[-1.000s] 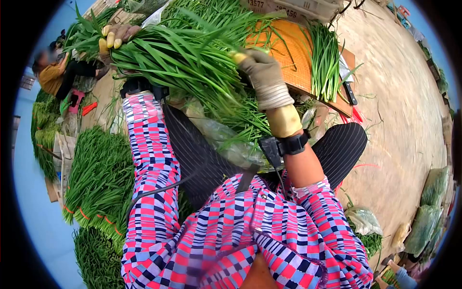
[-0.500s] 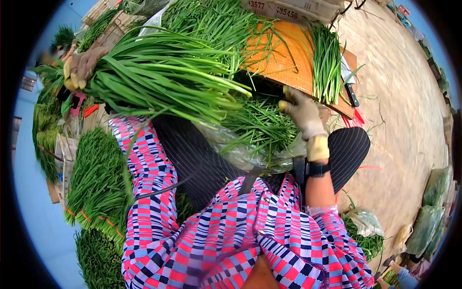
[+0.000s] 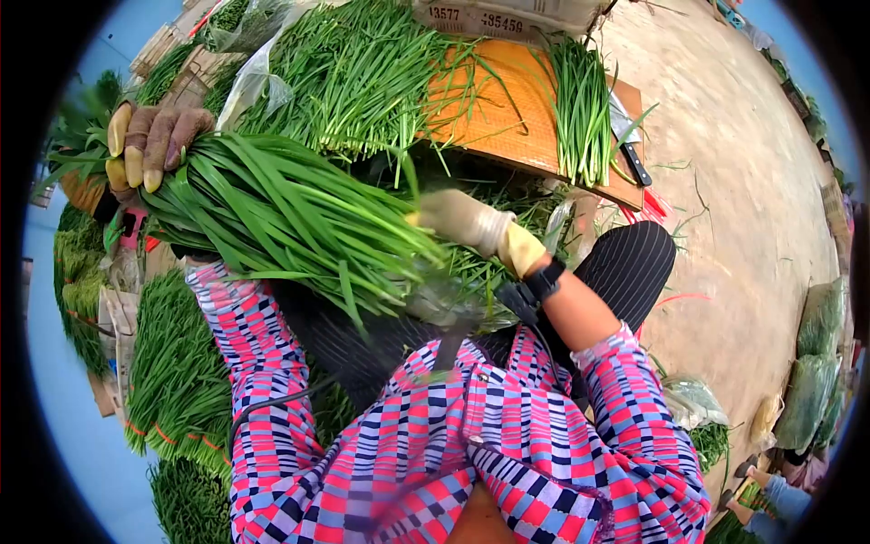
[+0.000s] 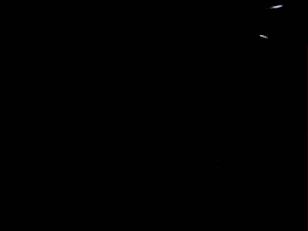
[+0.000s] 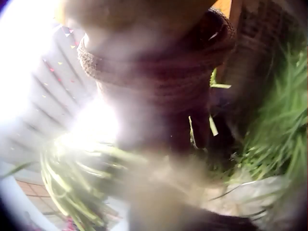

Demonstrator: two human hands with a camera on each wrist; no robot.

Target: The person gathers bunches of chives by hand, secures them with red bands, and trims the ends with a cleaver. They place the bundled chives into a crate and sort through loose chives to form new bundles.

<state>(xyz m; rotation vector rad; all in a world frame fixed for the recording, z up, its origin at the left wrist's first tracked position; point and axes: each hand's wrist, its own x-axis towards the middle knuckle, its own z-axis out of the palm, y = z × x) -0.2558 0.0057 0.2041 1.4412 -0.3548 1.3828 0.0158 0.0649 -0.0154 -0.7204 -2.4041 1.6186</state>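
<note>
A large bunch of long green leafy stalks (image 3: 281, 208) lies across the head view's left middle. My gloved left hand (image 3: 156, 148) grips it near its leafy end, fingers curled over the top. At the pale stem ends is my gloved right hand (image 3: 460, 220); its fingertips are blurred and partly hidden, so whether they pinch any stalk is unclear. The right wrist view has the blurred glove (image 5: 154, 96) with pale stems (image 5: 67, 183) beside it. The left wrist view is almost wholly black.
An orange board (image 3: 494, 100) carries a smaller bunch (image 3: 582, 113), with a knife (image 3: 632, 145) at its right. Loose stalks (image 3: 349, 77) are heaped behind. Tied bundles (image 3: 177, 363) lie at left, a crate (image 3: 517, 18) at the top.
The left hand has moved left with the bunch, whose stem ends now point down to the right. My right hand went right, away from the stems, then came back left to them.
</note>
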